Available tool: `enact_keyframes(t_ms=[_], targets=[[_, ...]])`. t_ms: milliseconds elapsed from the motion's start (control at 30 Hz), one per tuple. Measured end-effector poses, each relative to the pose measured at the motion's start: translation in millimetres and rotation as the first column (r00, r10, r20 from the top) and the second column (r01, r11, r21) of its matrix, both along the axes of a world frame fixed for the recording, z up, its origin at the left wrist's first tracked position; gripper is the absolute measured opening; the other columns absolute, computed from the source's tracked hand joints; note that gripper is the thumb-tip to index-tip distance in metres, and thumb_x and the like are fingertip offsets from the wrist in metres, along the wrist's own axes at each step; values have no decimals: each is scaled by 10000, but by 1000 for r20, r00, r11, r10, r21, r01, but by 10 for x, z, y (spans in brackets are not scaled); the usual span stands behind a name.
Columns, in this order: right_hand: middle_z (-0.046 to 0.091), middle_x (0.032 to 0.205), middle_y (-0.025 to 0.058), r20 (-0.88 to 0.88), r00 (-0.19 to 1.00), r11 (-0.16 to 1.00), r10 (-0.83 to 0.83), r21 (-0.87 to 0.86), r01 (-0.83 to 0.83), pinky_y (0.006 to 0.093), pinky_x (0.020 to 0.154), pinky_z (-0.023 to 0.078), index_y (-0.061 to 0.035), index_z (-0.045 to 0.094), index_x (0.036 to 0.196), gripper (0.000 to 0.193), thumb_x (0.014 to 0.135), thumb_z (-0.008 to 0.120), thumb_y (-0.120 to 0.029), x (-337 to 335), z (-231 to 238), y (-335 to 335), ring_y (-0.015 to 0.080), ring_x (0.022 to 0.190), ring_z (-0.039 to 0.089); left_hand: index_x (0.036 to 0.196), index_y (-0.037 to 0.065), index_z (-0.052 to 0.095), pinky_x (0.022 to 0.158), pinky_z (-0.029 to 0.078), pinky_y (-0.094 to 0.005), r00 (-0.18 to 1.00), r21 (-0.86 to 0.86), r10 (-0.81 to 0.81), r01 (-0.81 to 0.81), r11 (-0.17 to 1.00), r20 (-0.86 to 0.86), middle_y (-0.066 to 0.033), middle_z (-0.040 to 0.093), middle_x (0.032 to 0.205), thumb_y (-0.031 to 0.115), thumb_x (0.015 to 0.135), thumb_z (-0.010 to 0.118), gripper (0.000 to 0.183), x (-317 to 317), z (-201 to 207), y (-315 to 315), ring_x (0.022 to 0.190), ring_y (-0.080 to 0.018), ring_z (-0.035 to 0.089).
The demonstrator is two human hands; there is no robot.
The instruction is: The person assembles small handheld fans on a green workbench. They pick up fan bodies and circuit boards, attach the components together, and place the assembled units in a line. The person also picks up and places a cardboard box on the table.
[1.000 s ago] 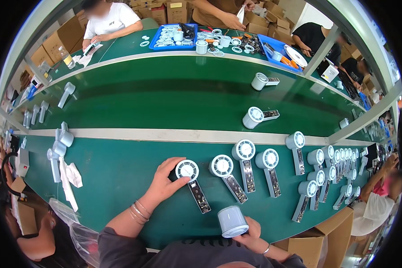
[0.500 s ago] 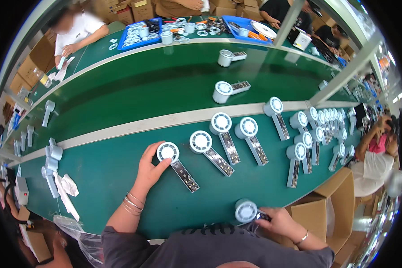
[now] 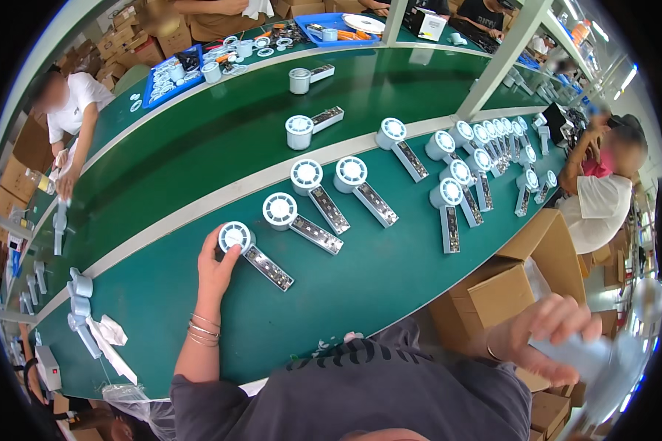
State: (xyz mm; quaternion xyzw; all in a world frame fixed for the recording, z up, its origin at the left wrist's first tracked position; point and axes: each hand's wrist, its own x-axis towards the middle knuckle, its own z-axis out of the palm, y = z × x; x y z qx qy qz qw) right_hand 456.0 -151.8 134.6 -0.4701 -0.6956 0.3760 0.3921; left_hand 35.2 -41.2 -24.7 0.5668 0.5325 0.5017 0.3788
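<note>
My left hand (image 3: 218,263) rests on the round white head of a small hand-held fan (image 3: 251,252) that lies on the green table (image 3: 331,294), its dark handle pointing right. My right hand (image 3: 548,338) is off the table at the lower right, blurred, closed around a pale blue fan part (image 3: 577,353) over an open cardboard box (image 3: 504,290). A row of like fans (image 3: 360,187) lies on the table to the right of my left hand.
A green conveyor belt (image 3: 221,140) carries two more fans behind the table. Blue trays (image 3: 171,73) with parts stand at the far side, where other people work. A seated person (image 3: 599,191) is at the right. White fan parts (image 3: 81,309) and wrapping lie at the left.
My right hand has swung from the table's front edge down to the right over the box, carrying the pale blue part. My view has tilted; my left hand stays on the same fan.
</note>
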Motion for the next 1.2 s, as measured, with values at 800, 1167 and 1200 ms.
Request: enact_keyframes(t_ms=[800,1167,1200], targets=[[599,894,86,-80,989,953,-126,266,142,284,596,483,3,522,1113,329,851,608,-176,-79,-58,-86,193,691,596,1229,-42,487,909,431,-299,999,-20,-23,24,1000,47,-108,580,1121,115,836,625,445,33,22,5,1031,-180,558],[615,985,100,-17,992,677,-128,729,100,322,682,491,-56,615,1016,303,746,648,-188,-515,98,458,194,791,606,1222,-35,498,908,432,-294,1000,23,-28,28,999,-8,-113,559,1155,92,826,630,436,-26,-24,-7,1051,-178,548],[601,968,90,-272,962,558,42,805,203,319,669,490,-62,607,992,290,755,649,-224,-576,124,505,197,775,600,1219,-33,500,904,433,-292,1000,46,-21,21,999,-1,-110,560,1150,91,827,628,431,-57,-54,-16,1044,-175,549]])
